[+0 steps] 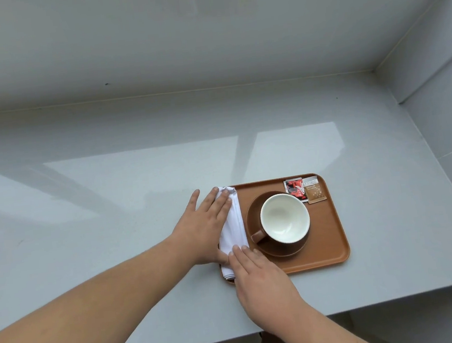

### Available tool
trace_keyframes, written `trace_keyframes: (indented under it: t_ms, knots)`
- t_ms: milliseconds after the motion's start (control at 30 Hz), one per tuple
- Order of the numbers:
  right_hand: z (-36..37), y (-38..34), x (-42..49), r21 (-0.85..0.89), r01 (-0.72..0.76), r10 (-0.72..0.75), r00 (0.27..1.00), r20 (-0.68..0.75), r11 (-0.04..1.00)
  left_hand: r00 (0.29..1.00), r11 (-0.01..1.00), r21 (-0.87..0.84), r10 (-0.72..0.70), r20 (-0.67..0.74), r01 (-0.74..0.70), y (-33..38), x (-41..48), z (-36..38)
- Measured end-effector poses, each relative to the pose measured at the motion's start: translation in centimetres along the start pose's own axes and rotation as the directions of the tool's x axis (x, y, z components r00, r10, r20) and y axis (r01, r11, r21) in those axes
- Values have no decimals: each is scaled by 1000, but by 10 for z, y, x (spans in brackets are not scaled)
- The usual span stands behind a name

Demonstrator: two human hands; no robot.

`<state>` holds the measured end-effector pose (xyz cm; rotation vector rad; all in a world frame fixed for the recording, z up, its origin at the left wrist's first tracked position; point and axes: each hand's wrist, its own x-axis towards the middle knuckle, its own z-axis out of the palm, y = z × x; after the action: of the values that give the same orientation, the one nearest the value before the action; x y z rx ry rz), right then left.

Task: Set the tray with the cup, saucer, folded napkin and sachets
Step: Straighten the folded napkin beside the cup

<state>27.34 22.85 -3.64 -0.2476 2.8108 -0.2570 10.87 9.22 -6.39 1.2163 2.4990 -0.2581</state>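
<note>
You are near the end of this job, as far as the layout shows. The tray (332, 246) sits on the pale surface (111, 212) near its front edge, and the saucer (254, 210) lies on it with the cup (285, 218) standing upright on top, its handle turned toward the napkin side and its white inside empty. Two sachets, the red sachet (294, 189) and the brown sachet (314, 189), lie flat in the tray's far right corner, just beside each other and slightly overlapping, with the red one reaching the saucer's rim. The folded napkin (234, 226) runs as a long white strip along the tray's left side, just beside the saucer; its left edge seems to lie on or over the tray's rim, though your hands hide part of that. Your left hand (203, 230) lies flat with fingers spread, palm down on the napkin's far and middle part. Your right hand (259, 277) is also flat and spread, fingertips pressing the napkin's near end. Neither hand is pinching anything. What looks left is small: square the napkin so it lies fully inside the tray, then lift both hands away.
</note>
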Motion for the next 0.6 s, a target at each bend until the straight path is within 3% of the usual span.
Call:
trace_keyframes:
  t_ms: [233,600]
  knots:
    - [8,10,-3,-94,111,-111,994,6,989,999,997,-61,42,-3,-43,-9,8,-8]
    - [22,7,-10,-102,94,-93,996,12,990,1000,996,-87,5,22,-3,-7,11,-7]
